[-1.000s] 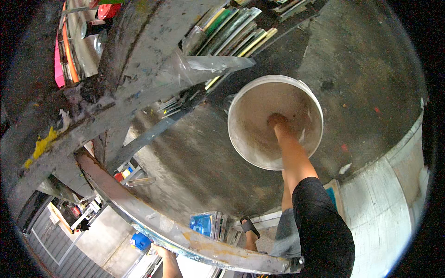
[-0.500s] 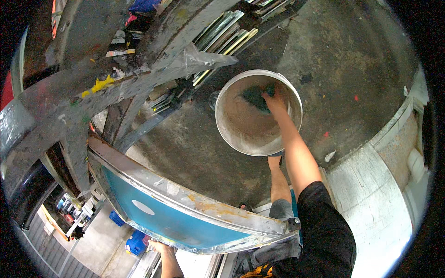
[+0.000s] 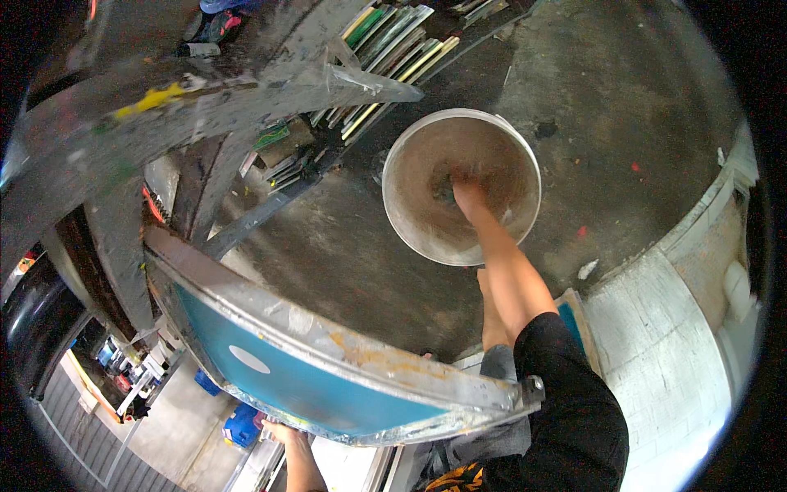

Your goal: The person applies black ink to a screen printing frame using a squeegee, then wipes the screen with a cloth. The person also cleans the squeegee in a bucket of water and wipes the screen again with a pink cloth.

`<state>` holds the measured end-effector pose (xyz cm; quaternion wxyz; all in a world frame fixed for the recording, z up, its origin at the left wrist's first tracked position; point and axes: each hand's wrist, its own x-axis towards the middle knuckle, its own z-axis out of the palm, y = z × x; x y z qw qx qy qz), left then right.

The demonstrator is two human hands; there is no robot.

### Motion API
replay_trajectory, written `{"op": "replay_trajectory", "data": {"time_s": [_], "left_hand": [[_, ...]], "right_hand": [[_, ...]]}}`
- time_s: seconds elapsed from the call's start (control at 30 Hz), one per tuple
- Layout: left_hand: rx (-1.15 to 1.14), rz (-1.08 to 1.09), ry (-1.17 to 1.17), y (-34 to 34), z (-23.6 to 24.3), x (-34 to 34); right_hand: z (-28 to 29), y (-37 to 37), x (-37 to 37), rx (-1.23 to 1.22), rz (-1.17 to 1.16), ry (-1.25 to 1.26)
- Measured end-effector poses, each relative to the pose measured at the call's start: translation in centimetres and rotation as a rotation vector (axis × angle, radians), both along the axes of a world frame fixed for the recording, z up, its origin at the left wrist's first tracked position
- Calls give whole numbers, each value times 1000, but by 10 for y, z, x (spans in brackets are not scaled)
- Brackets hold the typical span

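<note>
A screen-printing frame (image 3: 393, 375) with a teal mesh and a pale oval stands tilted in front of me. My left hand (image 3: 283, 431) is closed on its lower edge, the fingers partly hidden. My right arm reaches over the frame into a round white bucket (image 3: 393, 222) on the floor. Inside, my right hand (image 3: 467, 199) is low in brownish, murky water. Its fingers are closed on a dark cloth (image 3: 443, 191), which is mostly under the surface and blurred.
A grey, paint-stained metal machine arm (image 3: 270, 107) crosses the upper left. Behind it, several flat boards or squeegees (image 3: 393, 49) stand in a rack. My leg (image 3: 493, 307) is just this side of the bucket. A white panelled surface (image 3: 656, 336) lies to the right, and a blue container (image 3: 243, 425) at lower left.
My right hand has pushed the dark cloth down and toward the bucket's middle, so less of it shows. The view has shifted slightly; my left hand stays at the frame's edge.
</note>
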<state>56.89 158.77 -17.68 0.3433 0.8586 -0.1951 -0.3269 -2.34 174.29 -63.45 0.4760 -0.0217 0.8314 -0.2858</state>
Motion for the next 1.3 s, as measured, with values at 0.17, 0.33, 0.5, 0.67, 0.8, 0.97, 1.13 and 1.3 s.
{"op": "replay_trajectory", "data": {"time_s": [0.17, 0.33, 0.5, 0.67, 0.8, 0.97, 1.13, 1.3], "left_hand": [[50, 55, 122, 3, 4, -5], [52, 123, -81, 9, 3, -59], [-27, 100, -278, 5, 2, -30], [-59, 137, -326, 7, 1, -68], [-49, 6, -307, 12, 4, -41], [-106, -26, -346, 9, -9, -16], [-56, 11, -393, 10, -10, -23], [-65, 3, -402, 10, -8, -28]], "right_hand": [[50, 12, 15, -490, -777, -321], [128, 33, -7, -767, -1175, -721], [168, 38, -17, -787, -1244, -971], [189, 34, -17, -733, -1183, -840], [196, 36, -9, -791, -1092, -710], [220, 41, -19, -864, -990, -787], [238, 36, -15, -811, -988, -680], [238, 30, -11, -619, -830, -363]]}}
